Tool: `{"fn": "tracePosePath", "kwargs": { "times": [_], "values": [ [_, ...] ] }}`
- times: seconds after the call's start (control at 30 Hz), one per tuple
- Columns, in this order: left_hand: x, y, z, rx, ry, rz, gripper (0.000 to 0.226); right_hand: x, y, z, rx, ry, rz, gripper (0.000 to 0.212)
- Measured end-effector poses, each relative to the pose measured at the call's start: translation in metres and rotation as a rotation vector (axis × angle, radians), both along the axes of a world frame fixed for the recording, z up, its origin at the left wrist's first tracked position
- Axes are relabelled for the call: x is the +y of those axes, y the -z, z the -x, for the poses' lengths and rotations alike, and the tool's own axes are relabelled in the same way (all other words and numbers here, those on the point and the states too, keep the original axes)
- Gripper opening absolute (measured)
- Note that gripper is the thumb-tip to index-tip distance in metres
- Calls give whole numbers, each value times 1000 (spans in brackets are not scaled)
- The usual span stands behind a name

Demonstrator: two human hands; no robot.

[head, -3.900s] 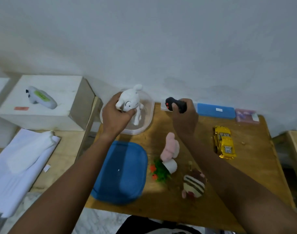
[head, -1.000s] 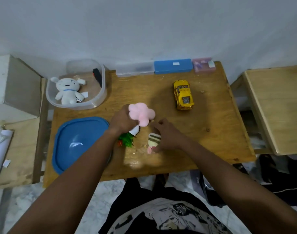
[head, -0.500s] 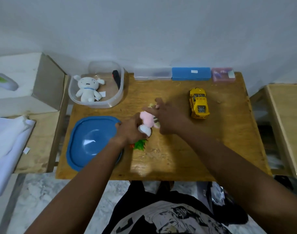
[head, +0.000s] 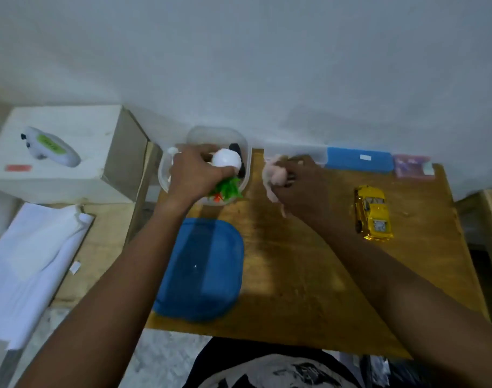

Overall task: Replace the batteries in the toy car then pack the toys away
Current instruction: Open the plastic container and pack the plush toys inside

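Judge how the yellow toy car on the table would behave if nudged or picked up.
The yellow toy car stands on its wheels on the flat wooden table, so a lengthwise nudge would probably roll it. Its glossy, hard-looking body suggests it stays rigid when gripped, perhaps slightly slippery.

Yellow car [head: 373, 212] upright on the table's right side, well apart from clear tub [head: 246, 169]. White-potted green plant toy [head: 225, 175] over tub. Blue lid [head: 201, 270] flat, near tub.

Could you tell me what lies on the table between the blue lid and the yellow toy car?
Nothing: in the head view, bare wooden table separates the blue lid from the yellow toy car; only the right forearm passes above.
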State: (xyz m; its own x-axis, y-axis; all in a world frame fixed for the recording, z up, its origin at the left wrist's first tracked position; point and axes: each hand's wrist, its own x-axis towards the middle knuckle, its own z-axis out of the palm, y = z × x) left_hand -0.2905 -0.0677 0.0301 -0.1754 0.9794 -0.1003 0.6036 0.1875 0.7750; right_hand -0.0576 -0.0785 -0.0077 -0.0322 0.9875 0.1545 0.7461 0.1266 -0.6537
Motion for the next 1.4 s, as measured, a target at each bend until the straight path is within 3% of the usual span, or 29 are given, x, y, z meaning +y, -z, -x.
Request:
{"fn": "tracePosePath", "kwargs": {
  "times": [0.07,0.2,0.37,0.43,0.53,0.77,0.9,0.97,1.07,1.2,1.3,1.4],
  "values": [
    [29,-3,26,9,-78,-33,61,29,-20,38,95,12,-80,42],
    [69,19,66,62,-110,29,70,69,-12,101,109,-28,-4,46],
    [111,47,80,110,53,44,66,86,28,127,-154,-347,114,58],
    [126,58,79,140,144,45,64,87,38,124,-391,-442,186,66],
    [139,74,75,160,247,98,55,88,45,121,-711,-475,138,74],
    [148,99,71,160,268,98,39,83,59,132,-805,-390,-34,66],
    [146,92,68,173,318,124,47,89,58,135,-836,-447,261,81],
    [137,84,68,171,293,98,48,87,55,134,-813,-426,260,88],
    [108,70,73,164,199,-102,44,77,48,131,-721,-375,270,90],
    [38,67,84,75,-54,-272,37,33,39,118,-284,-65,125,63],
    [-26,84,87,118,-230,-210,39,-26,59,103,-169,115,94,41],
    [-87,107,82,190,-305,-38,47,-80,84,86,-44,10,351,48]
  ]
}}
